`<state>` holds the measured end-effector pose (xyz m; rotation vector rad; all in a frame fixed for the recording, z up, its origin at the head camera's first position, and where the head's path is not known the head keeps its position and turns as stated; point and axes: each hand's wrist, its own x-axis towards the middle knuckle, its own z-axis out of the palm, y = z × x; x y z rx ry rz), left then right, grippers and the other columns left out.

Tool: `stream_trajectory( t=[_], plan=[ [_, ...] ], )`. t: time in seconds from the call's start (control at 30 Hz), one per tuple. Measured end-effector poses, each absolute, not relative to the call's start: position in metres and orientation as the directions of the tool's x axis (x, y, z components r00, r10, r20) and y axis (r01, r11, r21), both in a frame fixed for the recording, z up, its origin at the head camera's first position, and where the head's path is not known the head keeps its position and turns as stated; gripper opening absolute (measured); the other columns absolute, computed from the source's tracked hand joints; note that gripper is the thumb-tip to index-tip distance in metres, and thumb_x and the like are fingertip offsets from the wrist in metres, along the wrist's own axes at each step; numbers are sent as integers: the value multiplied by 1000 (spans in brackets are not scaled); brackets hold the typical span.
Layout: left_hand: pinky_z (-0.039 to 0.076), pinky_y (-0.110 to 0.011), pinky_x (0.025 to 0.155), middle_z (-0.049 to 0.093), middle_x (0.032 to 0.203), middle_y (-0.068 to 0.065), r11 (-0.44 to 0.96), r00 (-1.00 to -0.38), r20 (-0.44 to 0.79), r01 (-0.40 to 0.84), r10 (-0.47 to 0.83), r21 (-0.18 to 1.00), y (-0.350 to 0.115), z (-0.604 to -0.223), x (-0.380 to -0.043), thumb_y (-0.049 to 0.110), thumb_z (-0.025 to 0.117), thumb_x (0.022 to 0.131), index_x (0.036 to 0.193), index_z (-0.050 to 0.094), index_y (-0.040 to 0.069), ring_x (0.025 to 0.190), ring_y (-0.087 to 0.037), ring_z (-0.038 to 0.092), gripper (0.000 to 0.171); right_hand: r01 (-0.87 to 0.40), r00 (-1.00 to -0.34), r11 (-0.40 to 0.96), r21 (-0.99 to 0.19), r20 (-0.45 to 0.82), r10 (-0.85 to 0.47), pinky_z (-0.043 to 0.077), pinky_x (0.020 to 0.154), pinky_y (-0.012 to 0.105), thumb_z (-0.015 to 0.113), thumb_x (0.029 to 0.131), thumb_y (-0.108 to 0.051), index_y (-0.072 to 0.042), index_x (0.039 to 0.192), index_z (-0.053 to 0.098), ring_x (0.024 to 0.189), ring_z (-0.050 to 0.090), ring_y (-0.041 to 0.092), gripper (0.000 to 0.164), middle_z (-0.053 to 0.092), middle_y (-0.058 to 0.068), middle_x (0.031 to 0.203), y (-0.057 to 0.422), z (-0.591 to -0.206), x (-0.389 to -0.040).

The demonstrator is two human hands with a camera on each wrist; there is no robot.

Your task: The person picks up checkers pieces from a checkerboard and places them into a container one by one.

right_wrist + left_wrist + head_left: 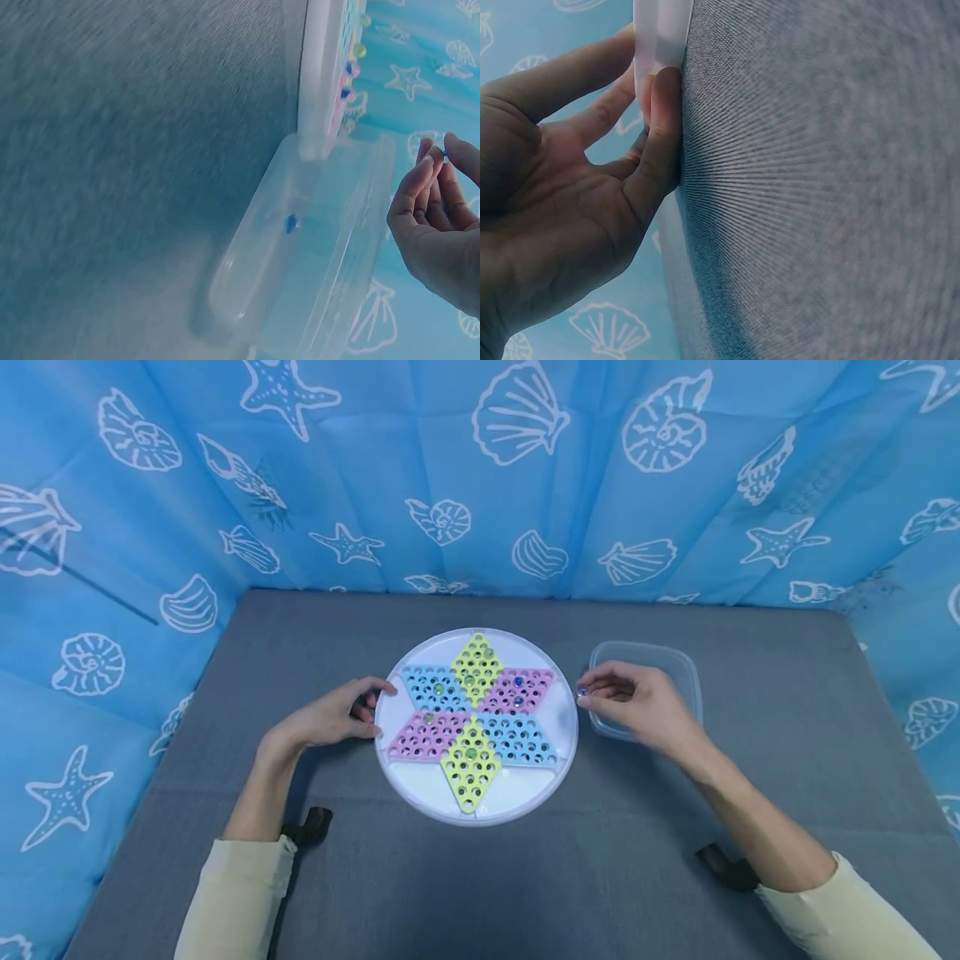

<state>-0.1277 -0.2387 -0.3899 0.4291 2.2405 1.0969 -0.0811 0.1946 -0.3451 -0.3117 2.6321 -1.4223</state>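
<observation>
A round white Chinese checkers board (397, 785) with a yellow, pink and blue star lies on the table. Several green marbles (471, 753) and two blue marbles (518, 682) sit in its holes. My left hand (333, 714) holds the board's left rim, fingertips at the edge. Just off the right rim, my right hand (637, 697) pinches a blue marble (582, 692) between thumb and fingertips. Beneath that hand stands a clear plastic container (693, 681). A blue marble (291, 223) shows inside the container in the right wrist view.
The table (480, 893) is covered in grey cloth. A blue curtain (450, 468) with white shells and starfish hangs behind it and along both sides. Dark straps (309, 828) show by both wrists. The container stands close to the board's right side.
</observation>
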Motion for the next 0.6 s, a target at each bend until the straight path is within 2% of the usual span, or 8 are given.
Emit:
stream_trajectory(
  t=[0.3, 0.6],
  plan=[
    [42, -35, 81, 38, 110, -17, 591, -767, -357, 35, 533, 806, -237, -387, -127, -2, 67, 90, 141, 45, 0, 93, -26, 48, 56, -101, -980, 575, -812, -19, -199, 50, 65, 22, 72, 93, -23, -8, 109, 69, 80, 62, 19, 22, 67, 7, 92, 219, -351, -85],
    [42, -37, 81, 39, 110, -17, 596, -767, -362, 32, 529, 802, -238, -388, -127, 0, 67, 91, 141, 45, 1, 92, -26, 48, 55, -33, -983, 597, -802, -81, -162, 51, 69, 20, 72, 92, -25, -5, 113, 66, 85, 64, 17, 29, 68, 11, 99, 226, -358, -93]
  ],
)
